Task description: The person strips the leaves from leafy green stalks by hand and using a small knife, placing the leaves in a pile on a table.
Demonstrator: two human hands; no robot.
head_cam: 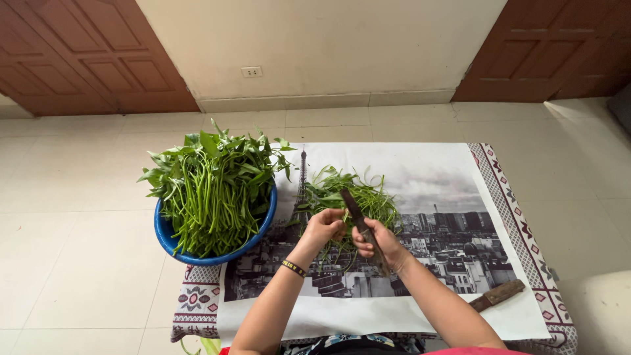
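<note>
Greens stem (342,220) pinched in left hand (324,227), above loose cut pile (358,197) on printed cloth (420,177). Right hand (381,244) grips knife (363,230), blade on stem. Blue basin (164,233) of uncut greens (213,190) just left. Second knife (497,295) near cloth's right corner.

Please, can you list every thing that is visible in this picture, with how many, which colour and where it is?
blue basin: one, blue, on the floor left of the mat
leafy green stalks: one big bunch, green, in the basin
cut green strands: one pile, green, on the mat beyond the hands
printed mat: one, grey city picture with patterned border, on the tiled floor
wooden-handled tool: one, brown, near right of the mat
wall socket: one, white, on the wall
wooden doors: two, brown, far left and far right
left hand: one, black wristband, holding a green stalk
right hand: one, gripping a dark knife
</note>
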